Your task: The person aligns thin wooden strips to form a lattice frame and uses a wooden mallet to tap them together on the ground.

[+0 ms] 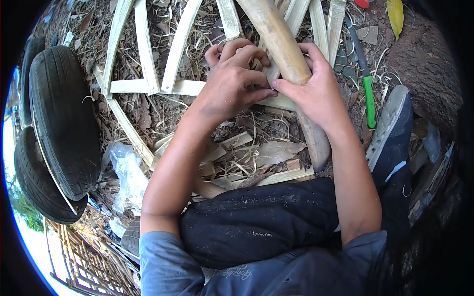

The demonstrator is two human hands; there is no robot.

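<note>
We are pinching a bamboo strip (276,101) with left hand (234,86) and right hand (311,91) together | thick bamboo pole (291,59) lying at 12 o'clock, steadying it | green-handled knife (368,93) resting at 2 o'clock, within reach

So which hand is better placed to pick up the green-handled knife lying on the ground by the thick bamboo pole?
Probably the right hand. It grips the thick bamboo pole on the side nearest the green-handled knife, which lies just beyond it. The left hand sits across the pole, farther away.

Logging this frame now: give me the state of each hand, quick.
Left hand: fingers curled shut, pinching at a pale bamboo strip beside the thick bamboo pole.
Right hand: closed around the thick bamboo pole.
</note>
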